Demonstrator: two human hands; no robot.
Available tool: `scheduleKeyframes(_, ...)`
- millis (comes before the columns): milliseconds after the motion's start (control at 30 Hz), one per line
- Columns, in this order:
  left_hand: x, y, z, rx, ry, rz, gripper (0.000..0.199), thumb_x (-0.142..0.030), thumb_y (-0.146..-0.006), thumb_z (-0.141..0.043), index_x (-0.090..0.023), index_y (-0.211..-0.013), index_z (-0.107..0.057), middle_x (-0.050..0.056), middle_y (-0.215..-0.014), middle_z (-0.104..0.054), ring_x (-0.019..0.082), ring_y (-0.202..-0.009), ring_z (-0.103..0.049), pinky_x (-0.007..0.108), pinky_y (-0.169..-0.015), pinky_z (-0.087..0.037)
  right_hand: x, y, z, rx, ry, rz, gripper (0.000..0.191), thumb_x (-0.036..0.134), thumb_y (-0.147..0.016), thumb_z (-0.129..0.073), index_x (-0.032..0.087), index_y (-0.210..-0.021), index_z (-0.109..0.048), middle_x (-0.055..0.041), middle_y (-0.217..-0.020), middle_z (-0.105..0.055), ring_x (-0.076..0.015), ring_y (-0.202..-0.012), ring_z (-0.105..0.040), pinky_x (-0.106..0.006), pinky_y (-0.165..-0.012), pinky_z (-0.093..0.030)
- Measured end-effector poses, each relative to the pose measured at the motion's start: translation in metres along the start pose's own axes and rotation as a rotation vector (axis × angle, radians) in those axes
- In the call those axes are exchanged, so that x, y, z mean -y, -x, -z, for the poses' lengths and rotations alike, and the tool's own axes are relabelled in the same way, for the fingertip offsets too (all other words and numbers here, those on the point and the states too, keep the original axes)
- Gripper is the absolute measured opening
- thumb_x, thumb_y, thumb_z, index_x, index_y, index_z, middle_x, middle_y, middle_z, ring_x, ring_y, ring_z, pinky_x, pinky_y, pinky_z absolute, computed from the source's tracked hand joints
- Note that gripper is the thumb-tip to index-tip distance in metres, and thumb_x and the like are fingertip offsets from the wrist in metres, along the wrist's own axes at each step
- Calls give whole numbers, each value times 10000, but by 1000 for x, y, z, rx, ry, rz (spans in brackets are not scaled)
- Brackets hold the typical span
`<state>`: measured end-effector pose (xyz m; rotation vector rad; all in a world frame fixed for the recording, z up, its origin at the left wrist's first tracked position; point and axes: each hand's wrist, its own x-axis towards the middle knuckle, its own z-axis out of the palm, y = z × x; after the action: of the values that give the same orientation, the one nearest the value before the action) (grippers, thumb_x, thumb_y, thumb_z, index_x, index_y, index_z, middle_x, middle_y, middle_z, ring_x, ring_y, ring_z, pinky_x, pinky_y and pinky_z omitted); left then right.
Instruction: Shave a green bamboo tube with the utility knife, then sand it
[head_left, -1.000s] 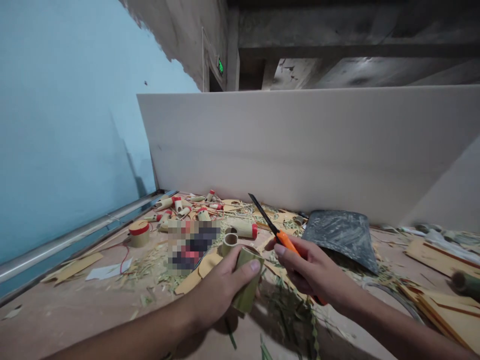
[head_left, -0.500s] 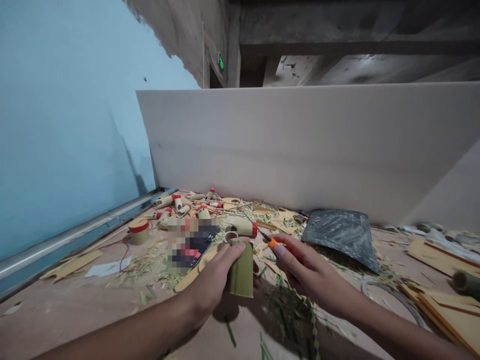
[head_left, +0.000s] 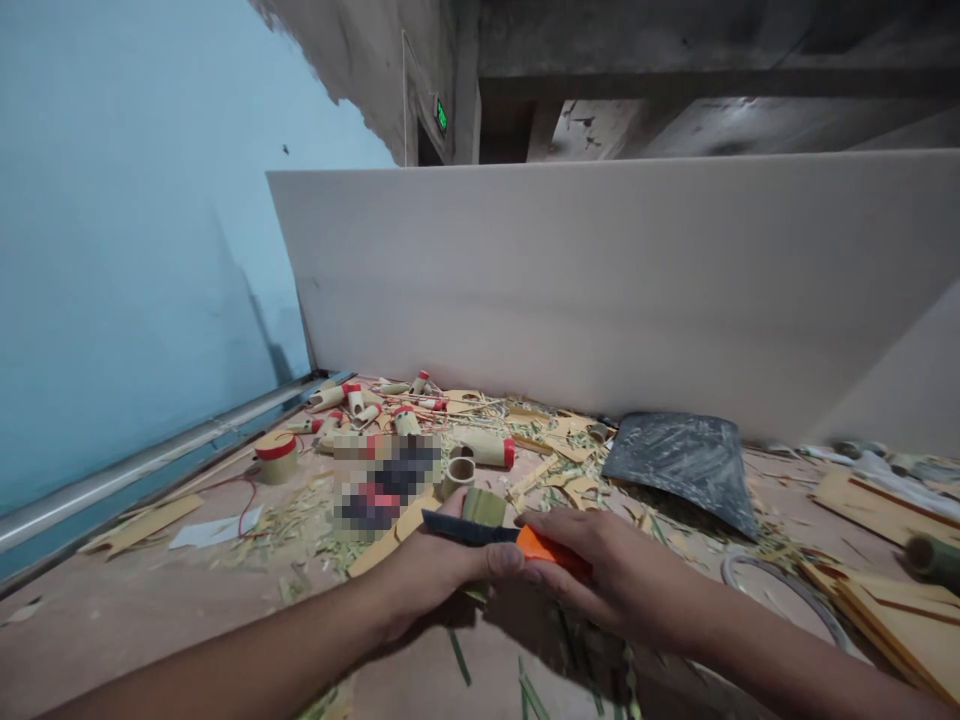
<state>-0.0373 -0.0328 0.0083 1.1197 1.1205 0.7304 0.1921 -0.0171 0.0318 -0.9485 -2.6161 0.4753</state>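
My left hand (head_left: pixel 442 565) is wrapped round a short green bamboo tube (head_left: pixel 484 507), its thumb reaching toward a knife. The orange handle of the knife (head_left: pixel 546 548) is gripped in my right hand (head_left: pixel 600 560). Its dark blade lies across the tube and points left, over my left hand. Whether the edge touches the bamboo cannot be made out. Just beyond the tube stands a pale hollow ring (head_left: pixel 459 472), and a pale tube with a red end (head_left: pixel 487 450) lies behind it.
Several red-capped tubes (head_left: pixel 276 458) and green shavings lie across the work surface (head_left: pixel 150 640). A blurred-out phone (head_left: pixel 390 490) is left of my hands. At the right are a dark curved sheet (head_left: pixel 679 465), a tape roll (head_left: pixel 784 600) and yellow boards (head_left: pixel 892 620). A white panel (head_left: pixel 600 290) stands behind.
The knife has come down and left, from upright beside the tube to lying across it. My right hand has moved in close to my left hand, which has shifted its thumb toward the blade.
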Motion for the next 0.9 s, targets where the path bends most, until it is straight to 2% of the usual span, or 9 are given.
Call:
scheduleKeyframes(67,0,1,0,32,16,0,678,-639,-521,-980,-195,-940,-685,1,-842,-661,139,-698,-575,215,-535,-394,1,1,1,31,-16,16,266,409,-1081,-516,199,-1019,-667,-63,-893,-722,-191,-744,-628,-279,-672,-429)
scheduleKeyframes(167,1,1,0,78,49,-10,691,-556,-590,-980,-232,-1106,-655,4,-921,-688,149,-726,-605,229,-563,-429,1,1,3,39,-12,45,259,369,-1076,-516,186,-1098,-698,-80,-922,-748,-210,-794,-666,-294,-715,-468)
scheduleKeyframes(300,4,-3,-1,65,72,-121,628,-496,-674,-952,-212,-1130,-627,27,-988,-704,171,-818,-642,257,-680,-474,-4,2,-1,-2,65,28,294,375,-1073,-538,183,-1212,-714,-110,-994,-792,-240,-841,-736,-307,-730,-512)
scheduleKeyframes(433,4,-10,0,2,-105,-186,539,-618,-735,-873,-193,-979,-648,0,-795,-658,134,-645,-570,228,-536,-380,-9,4,-16,-99,237,-55,395,359,-1047,-592,194,-1400,-658,-152,-1123,-809,-305,-900,-791,-345,-733,-546)
scheduleKeyframes(533,4,-14,-2,-38,-243,-104,633,-799,-791,-717,-189,-944,-647,-11,-670,-616,121,-495,-500,241,-451,-356,-7,5,-24,-171,271,-154,405,356,-1063,-556,189,-1424,-635,-163,-1143,-804,-319,-897,-795,-349,-709,-536)
scheduleKeyframes(600,5,-16,-4,-77,-240,-107,672,-834,-790,-685,-203,-1009,-614,-19,-668,-620,137,-485,-528,250,-441,-389,-5,3,-23,-226,293,-242,364,369,-1075,-523,183,-1357,-657,-164,-1113,-805,-316,-843,-786,-346,-671,-508)
scheduleKeyframes(700,7,-18,-5,-88,-178,-200,626,-792,-810,-706,-215,-1004,-557,-37,-680,-610,138,-526,-563,244,-481,-425,-6,-2,-10,-274,317,-314,330,390,-1094,-462,158,-1173,-684,-161,-957,-785,-314,-749,-739,-349,-628,-446)
scheduleKeyframes(800,7,-19,-3,-68,-142,-206,627,-786,-817,-710,-214,-1011,-545,-34,-694,-619,139,-556,-578,249,-528,-436,-6,-5,4,-269,286,-283,326,417,-1099,-447,192,-994,-658,-105,-859,-742,-261,-713,-683,-331,-634,-419)
scheduleKeyframes(900,6,-18,1,-3,-103,-198,633,-771,-803,-743,-193,-1006,-581,6,-768,-664,157,-669,-621,280,-649,-490,-3,-4,12,-211,228,-200,298,436,-1088,-487,227,-935,-634,-36,-833,-715,-200,-704,-644,-294,-645,-416)
